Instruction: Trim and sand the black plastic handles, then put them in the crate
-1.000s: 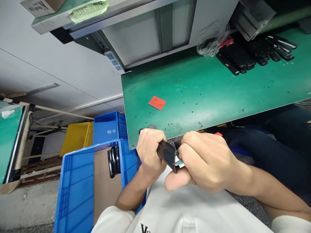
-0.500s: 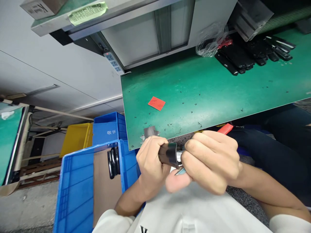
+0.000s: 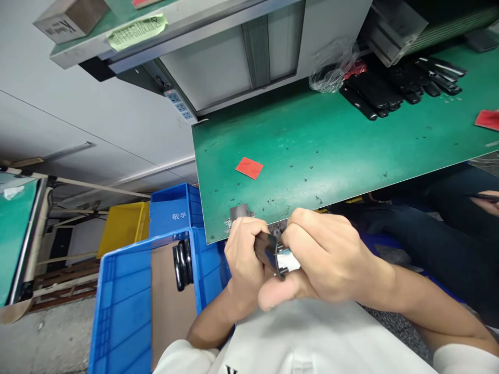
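Note:
My left hand (image 3: 247, 254) is closed round a black, curved plastic part (image 3: 268, 252), whose open end faces my right hand. My right hand (image 3: 327, 257) is closed close beside that end, its thumb stretched out underneath. A pale strip of a small knife's blade (image 3: 285, 251) shows between its fingers, at the part's edge. The fist hides the knife's handle, and I cannot tell whether the blade touches the plastic.
A green table (image 3: 292, 140) lies ahead, bearing a red card (image 3: 249, 168), a dark block (image 3: 239, 211) and black parts (image 3: 374, 96). A blue crate (image 3: 128, 306) at left holds several black parts (image 3: 182, 264). Another person's hand (image 3: 487, 202) is at right.
My right hand has turned and shifted slightly, so the red handle end behind it is out of sight. The black part has tilted. Another person's hand and a red piece have appeared at right.

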